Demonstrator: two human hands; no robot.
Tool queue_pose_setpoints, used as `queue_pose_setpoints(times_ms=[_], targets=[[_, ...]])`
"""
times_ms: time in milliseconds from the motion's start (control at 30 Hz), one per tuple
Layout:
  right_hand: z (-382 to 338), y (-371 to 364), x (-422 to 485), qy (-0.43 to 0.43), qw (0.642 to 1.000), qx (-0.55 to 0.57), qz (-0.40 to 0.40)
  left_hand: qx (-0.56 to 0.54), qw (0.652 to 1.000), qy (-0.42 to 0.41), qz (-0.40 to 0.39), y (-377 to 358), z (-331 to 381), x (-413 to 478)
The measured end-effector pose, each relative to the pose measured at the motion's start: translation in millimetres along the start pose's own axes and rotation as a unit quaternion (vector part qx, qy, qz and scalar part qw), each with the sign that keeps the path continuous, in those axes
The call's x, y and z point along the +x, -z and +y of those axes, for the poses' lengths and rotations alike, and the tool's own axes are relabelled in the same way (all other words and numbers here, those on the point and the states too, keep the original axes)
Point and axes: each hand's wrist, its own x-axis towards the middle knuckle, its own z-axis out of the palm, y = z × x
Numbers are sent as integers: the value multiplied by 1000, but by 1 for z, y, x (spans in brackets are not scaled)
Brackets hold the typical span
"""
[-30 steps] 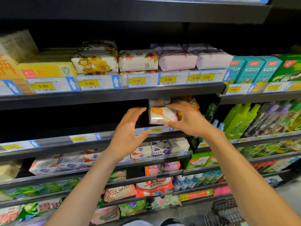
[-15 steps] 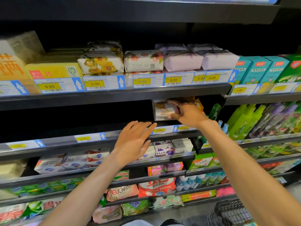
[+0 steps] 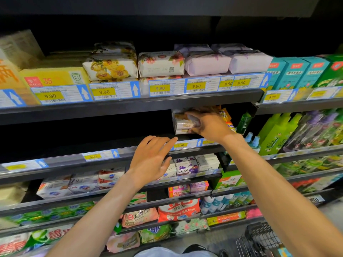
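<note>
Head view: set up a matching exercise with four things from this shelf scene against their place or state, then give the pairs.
Things:
1 right hand
2 left hand
3 LUX box
4 wire basket

Place or state:
a fingers straight, holding nothing
b bottom right corner of the view
c grips the soap pack
d one shelf below the soap pack

Pairs: 1-c; 2-a; 3-d; 4-b

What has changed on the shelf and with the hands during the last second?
The right hand pushed the soap pack deeper into the shelf and still grips it. The left hand drew away from the pack, downward, open. The wrapped soaps above stayed put.
</note>
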Motion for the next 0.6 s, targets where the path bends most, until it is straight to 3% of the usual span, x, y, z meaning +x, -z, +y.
queue_pose_setpoints(times_ms=[533,600], targets=[[4,-5,7,-9,1000,-12,21,-14,1000,-3,-9,5,2,0],[4,-3,1,-16,1000,26,3,-35,999,0,-14,9,3,-1]])
